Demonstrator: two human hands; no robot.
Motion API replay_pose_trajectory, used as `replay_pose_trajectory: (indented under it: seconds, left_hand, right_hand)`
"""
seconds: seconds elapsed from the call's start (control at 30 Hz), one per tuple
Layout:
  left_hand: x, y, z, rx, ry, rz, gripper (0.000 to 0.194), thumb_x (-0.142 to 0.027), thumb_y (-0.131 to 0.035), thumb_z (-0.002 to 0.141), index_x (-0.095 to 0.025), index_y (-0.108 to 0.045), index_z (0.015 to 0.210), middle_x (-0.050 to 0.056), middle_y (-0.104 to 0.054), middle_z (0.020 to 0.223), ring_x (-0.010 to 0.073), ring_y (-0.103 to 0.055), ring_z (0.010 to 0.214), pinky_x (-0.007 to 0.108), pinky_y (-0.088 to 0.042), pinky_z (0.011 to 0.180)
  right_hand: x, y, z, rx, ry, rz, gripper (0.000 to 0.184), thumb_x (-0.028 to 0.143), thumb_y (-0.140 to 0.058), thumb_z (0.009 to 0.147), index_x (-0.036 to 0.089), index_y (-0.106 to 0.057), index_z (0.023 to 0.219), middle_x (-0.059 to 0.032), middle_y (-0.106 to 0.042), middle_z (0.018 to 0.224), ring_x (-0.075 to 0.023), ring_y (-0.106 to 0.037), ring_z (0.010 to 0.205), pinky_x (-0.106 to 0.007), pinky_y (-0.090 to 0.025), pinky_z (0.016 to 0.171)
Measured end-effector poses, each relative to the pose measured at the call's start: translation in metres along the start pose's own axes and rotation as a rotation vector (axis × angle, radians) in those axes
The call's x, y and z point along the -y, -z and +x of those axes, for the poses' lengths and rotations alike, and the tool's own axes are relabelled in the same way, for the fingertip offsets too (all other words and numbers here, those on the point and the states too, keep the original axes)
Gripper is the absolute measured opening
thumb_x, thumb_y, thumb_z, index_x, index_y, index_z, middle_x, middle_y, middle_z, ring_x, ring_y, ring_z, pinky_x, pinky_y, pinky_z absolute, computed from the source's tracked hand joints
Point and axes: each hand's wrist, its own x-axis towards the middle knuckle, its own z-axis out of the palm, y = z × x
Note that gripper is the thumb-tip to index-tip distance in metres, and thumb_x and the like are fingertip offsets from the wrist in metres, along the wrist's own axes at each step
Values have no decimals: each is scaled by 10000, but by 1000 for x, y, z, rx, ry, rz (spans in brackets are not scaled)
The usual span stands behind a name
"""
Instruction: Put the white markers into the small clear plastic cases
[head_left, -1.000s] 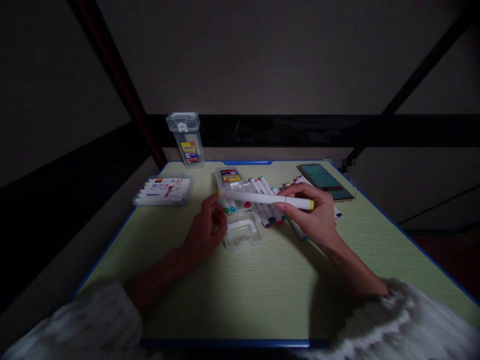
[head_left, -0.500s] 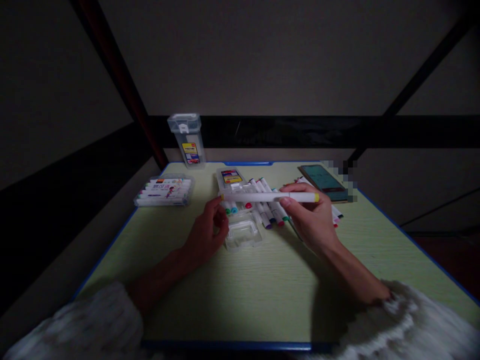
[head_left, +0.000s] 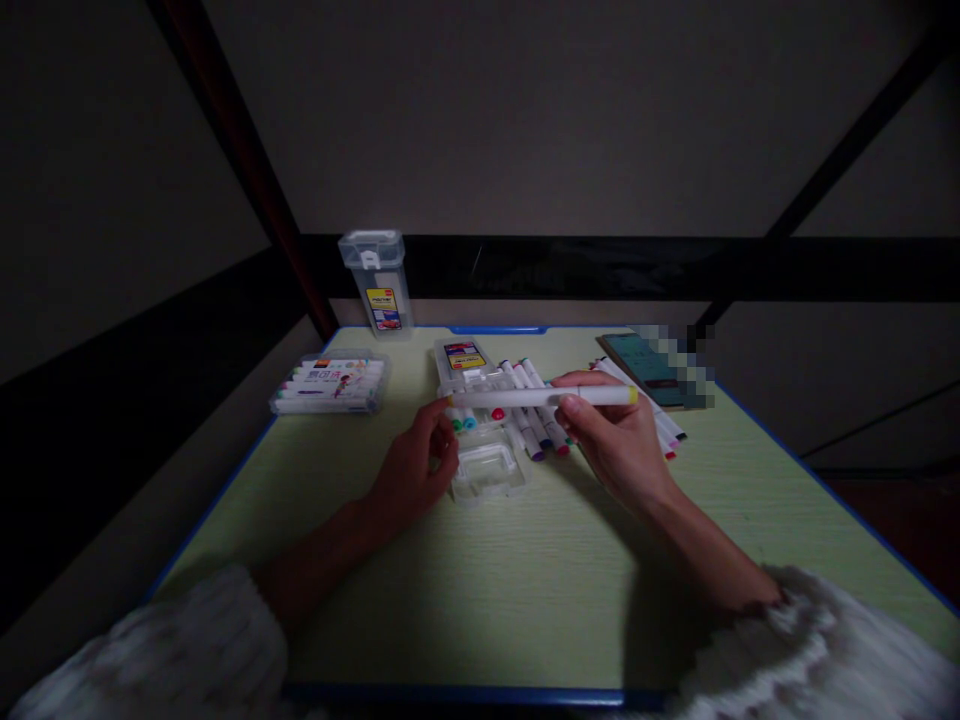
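Observation:
A white marker [head_left: 517, 398] with yellow ends lies level above the table in my right hand [head_left: 619, 425], which is closed around its right part, thumb and fingers pinching it. My left hand [head_left: 412, 460] is loosely curled, with its index fingertip at the marker's left yellow end and the thumb apart below. Behind the marker is an opened clear marker case [head_left: 461, 365] with a yellow label, its lid [head_left: 487, 470] lying toward me. A teal-ended marker [head_left: 469, 424] and others rest in it. Several white markers [head_left: 534, 435] lie loose just right of the case.
A closed pack of markers [head_left: 330, 382] lies at left. An upright clear case [head_left: 379, 285] with a latched lid stands at the back left. More markers [head_left: 660, 425] lie beyond my right hand, beside a phone-like device [head_left: 645, 360], partly blurred out. The pale table [head_left: 465, 600] has a blue edge.
The view has shifted very slightly. Both hands and the yellow-ended marker stay in nearly the same place, the marker's left end now a touch lower.

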Motion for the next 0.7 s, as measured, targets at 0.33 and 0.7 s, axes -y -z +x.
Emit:
replay_pose_trajectory:
  seconds: [0.33, 0.7]
  left_hand:
    - [1, 0, 0, 17, -12, 47, 403, -97, -468, 764, -193, -390, 1148, -38, -524, 748, 70, -499, 591, 163, -426, 558]
    - [1, 2, 0, 80, -99, 161, 343, -107, -449, 777, -163, -447, 1116, -26, -550, 738, 74, -498, 555, 181, -428, 562]
  right_hand:
    - [1, -2, -1, -18, -34, 68, 136, 308, -716, 713, 239, -673, 823, 63, -518, 551, -50, -420, 461, -173, -294, 386]
    - [0, -1, 0, -111, 45, 75, 104, 323, -701, 724, 237, -679, 778, 54, -514, 582, -52, -421, 485, -170, -319, 400]
